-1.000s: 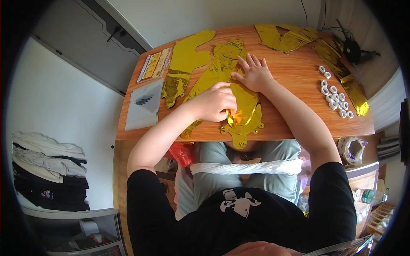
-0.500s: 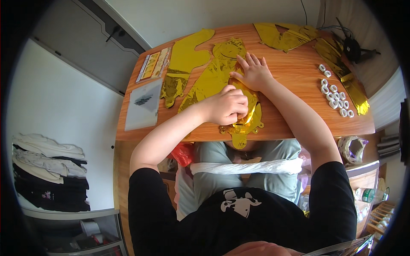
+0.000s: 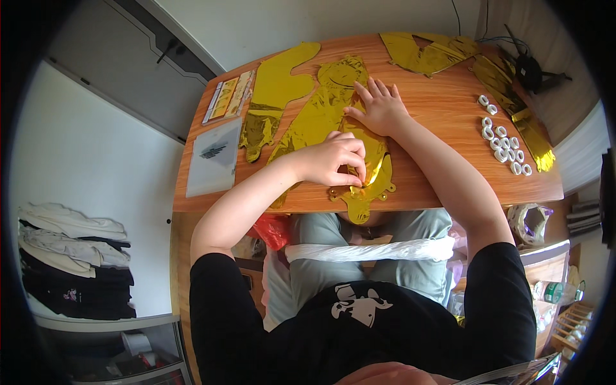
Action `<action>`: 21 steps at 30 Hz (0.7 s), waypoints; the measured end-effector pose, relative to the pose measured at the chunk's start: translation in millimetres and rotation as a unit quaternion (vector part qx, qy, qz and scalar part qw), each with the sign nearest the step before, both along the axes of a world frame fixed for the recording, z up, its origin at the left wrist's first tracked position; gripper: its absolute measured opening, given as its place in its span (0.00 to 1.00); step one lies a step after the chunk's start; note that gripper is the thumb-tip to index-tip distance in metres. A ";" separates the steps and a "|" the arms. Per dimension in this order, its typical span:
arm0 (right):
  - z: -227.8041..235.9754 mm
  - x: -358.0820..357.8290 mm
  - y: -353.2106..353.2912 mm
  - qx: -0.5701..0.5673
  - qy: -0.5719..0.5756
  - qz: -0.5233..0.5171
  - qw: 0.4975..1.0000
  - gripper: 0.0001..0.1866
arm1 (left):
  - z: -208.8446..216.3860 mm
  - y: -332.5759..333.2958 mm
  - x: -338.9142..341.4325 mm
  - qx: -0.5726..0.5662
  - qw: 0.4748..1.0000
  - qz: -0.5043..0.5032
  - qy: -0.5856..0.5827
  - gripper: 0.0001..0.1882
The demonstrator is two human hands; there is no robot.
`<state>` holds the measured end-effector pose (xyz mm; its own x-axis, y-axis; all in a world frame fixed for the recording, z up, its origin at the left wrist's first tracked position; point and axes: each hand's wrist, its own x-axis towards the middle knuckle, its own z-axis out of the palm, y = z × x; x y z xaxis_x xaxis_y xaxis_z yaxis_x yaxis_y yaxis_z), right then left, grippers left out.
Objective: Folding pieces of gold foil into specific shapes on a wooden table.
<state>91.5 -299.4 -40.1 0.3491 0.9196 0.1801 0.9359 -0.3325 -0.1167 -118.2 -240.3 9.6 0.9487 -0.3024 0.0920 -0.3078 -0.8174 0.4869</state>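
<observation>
A flat gold foil balloon lies near the middle of the table, its small rounded tab hanging over the front edge. My left hand is closed over its near part, thumb and fingertips pinching the crinkled foil. What lies under the palm is hidden. Farther back, my right hand rests palm down with spread fingers, partly on the foil's right edge and partly on the wood.
Another gold foil balloon lies to the left, beside a printed card and a clear plastic sleeve. Several white ribbon rolls sit at the right, near more gold foil and a black cable device.
My left hand has gone from a tight fist to a looser pinch, its fingertips lower on the foil. The right hand has stayed nearly still.
</observation>
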 end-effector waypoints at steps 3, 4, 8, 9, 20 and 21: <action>0.8 -1.9 -0.4 -0.002 0.002 0.001 1.000 0.50 | 0.9 5.0 0.6 0.000 1.000 0.005 0.018 0.07; 1.4 -2.6 -0.7 -0.001 0.002 0.001 1.000 0.50 | 1.8 5.5 1.1 0.000 1.000 0.005 0.018 0.07; 2.2 -2.4 -1.0 -0.009 0.000 -0.003 1.000 0.50 | 4.7 0.2 9.4 0.050 0.998 -0.040 0.015 0.10; 1.6 -2.7 -1.0 -0.009 -0.001 -0.006 1.000 0.49 | 2.9 -2.9 11.9 0.064 0.996 -0.055 0.008 0.11; -3.1 2.1 2.1 -0.008 0.012 0.002 1.000 0.41 | -27.8 -8.3 20.9 -0.201 0.978 -0.031 -0.044 0.14; -2.6 2.8 2.2 -0.016 0.011 0.001 1.000 0.41 | -31.3 -7.1 19.8 -0.273 0.962 0.010 -0.004 0.16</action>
